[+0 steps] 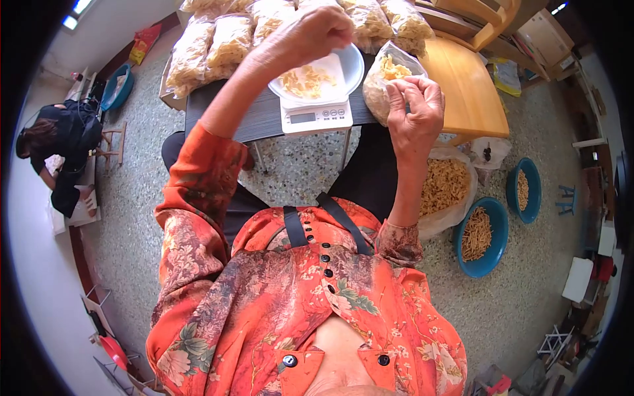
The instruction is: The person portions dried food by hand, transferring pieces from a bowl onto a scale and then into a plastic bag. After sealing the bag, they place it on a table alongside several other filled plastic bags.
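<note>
My left hand (322, 30) is closed above a pale bowl (355, 66), its fingers curled; whatever they may hold is hidden. Thin yellowish dried pieces (307, 82) lie in that bowl, which rests on a white kitchen scale (333, 121) with a small grey display. To the right, an open clear plastic bag (375, 94) of similar dried pieces stands at the table's edge. My right hand (417, 111) is in front of the bag's mouth, thumb and fingers pinched on its rim.
Filled clear bags (228, 41) line the back of the dark table (214, 109). A wooden chair (472, 99) stands to the right. On the floor are a large bag of dried pieces (446, 185) and blue basins (496, 254) of sticks and bits. Another person (66, 132) sits far left.
</note>
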